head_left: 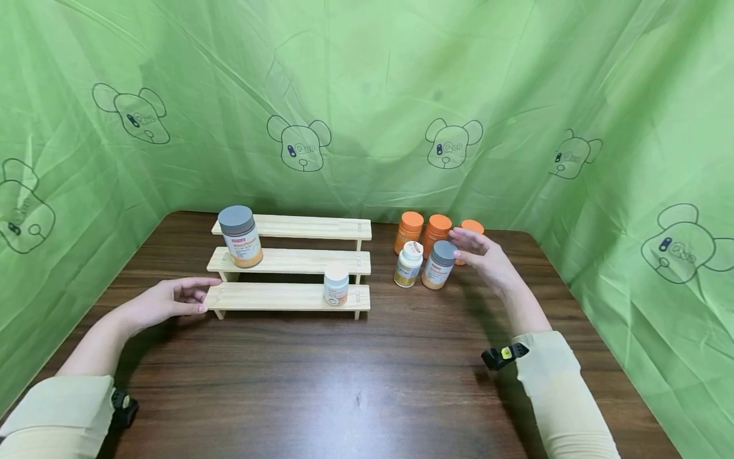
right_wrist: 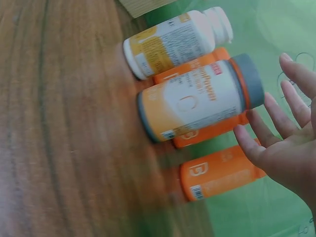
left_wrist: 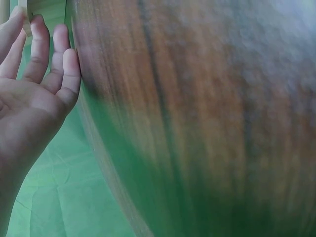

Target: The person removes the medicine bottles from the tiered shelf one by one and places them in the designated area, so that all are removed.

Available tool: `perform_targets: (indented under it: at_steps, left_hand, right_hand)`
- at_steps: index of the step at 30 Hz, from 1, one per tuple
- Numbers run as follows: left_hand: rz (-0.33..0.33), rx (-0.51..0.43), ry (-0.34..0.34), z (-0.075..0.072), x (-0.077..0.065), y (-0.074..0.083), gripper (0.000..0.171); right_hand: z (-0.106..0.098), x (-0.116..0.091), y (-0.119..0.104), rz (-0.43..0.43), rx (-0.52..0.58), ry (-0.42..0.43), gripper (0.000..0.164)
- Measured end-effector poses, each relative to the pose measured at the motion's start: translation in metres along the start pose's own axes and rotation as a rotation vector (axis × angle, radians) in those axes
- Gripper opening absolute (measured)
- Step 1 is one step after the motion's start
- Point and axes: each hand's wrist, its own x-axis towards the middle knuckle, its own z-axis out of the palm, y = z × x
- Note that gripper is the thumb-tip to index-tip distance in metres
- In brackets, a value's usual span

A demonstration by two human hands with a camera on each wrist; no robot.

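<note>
My left hand [head_left: 163, 305] is at the left end of a three-step wooden rack [head_left: 287, 296], thumb and index finger pinching the lowest board's end. In the left wrist view the board's wooden end [left_wrist: 23, 15] shows at the thumb tip, the other fingers loosely bent. My right hand [head_left: 484, 260] reaches over the grey-capped jar [head_left: 438, 271] on the table, fingers spread beside its cap. In the right wrist view those fingers [right_wrist: 266, 131] are not wrapped round the jar; whether one touches the cap, I cannot tell. A white-capped bottle [head_left: 408, 268] stands left of that jar.
Behind are orange bottles [head_left: 409, 231], [head_left: 437, 231] and a third orange bottle [head_left: 473, 227] partly behind the right hand. A large grey-capped jar [head_left: 243, 242] stands on the rack's middle step, a small white bottle [head_left: 336, 290] on the lowest. Green cloth [head_left: 367, 76] surrounds the wooden table [head_left: 321, 382].
</note>
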Motion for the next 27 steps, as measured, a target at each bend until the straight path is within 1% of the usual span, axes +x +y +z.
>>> perform_targets:
  at_steps: [4, 10, 16, 20, 27]
  left_hand:
    - [0.007, 0.004, -0.001, 0.000, 0.000, 0.000, 0.057]
    - [0.000, 0.016, 0.002, 0.001, 0.000, 0.001, 0.058]
    - [0.031, 0.006, -0.008, 0.001, 0.000, 0.004, 0.057]
    - [0.027, 0.021, -0.003, 0.001, 0.000, 0.005, 0.057]
    - [-0.003, 0.035, 0.007, 0.001, 0.000, 0.004, 0.057]
  right_hand:
    - [0.001, 0.000, -0.013, -0.026, -0.005, 0.002, 0.058]
    - [0.007, 0.000, -0.033, -0.029, -0.014, 0.006, 0.058]
    - [0.014, 0.002, -0.050, -0.071, -0.010, -0.034, 0.059]
    - [0.021, 0.002, -0.060, -0.093, -0.029, -0.045, 0.056]
    - [0.040, 0.003, -0.081, -0.064, -0.039, -0.053, 0.052]
